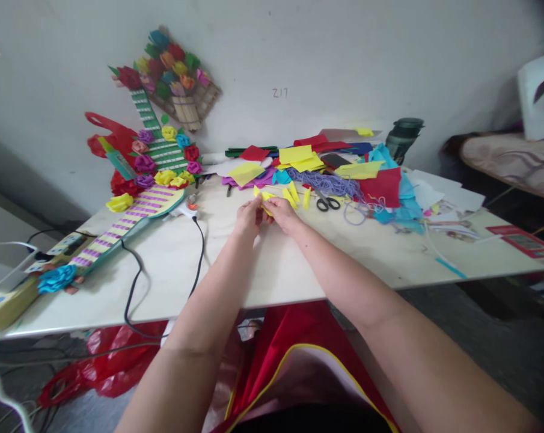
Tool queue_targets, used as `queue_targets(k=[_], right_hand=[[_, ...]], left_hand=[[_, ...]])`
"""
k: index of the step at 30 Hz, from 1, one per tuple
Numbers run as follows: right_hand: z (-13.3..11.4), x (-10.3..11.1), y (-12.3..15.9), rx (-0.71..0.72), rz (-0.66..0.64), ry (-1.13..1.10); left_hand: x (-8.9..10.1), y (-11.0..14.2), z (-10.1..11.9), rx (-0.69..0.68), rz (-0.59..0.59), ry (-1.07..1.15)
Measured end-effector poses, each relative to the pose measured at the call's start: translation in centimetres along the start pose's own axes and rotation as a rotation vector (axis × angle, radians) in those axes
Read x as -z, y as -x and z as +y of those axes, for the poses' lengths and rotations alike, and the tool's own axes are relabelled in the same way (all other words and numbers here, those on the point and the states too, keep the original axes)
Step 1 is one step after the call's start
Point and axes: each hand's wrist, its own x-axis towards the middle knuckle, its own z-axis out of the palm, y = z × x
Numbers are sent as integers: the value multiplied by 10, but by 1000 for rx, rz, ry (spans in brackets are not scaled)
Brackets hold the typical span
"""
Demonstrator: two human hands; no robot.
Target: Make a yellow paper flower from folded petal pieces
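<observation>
Over the middle of the white table, my left hand and my right hand meet, fingers closed around a small yellow paper piece. Both sets of fingertips pinch it, and part of it is hidden behind them. Just beyond my right hand lie several folded yellow paper strips. To the right of these rest black-handled scissors, beside a tangle of purple yarn. Square yellow sheets sit on a heap of coloured paper at the back.
A flower-decorated striped board and a hot glue gun with a black cord stand left on the table. A dark green bottle is at the back right. A red plastic bag hangs below the left edge.
</observation>
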Motion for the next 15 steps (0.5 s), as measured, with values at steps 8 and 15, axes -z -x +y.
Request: queue_targets(k=[8,15], right_hand=[[0,4,2,-97,-87,-46],[-3,4,2,-87,-21,12]], left_hand=[[4,-4,3,-84,185,64],[3,-6,0,-78,203,71]])
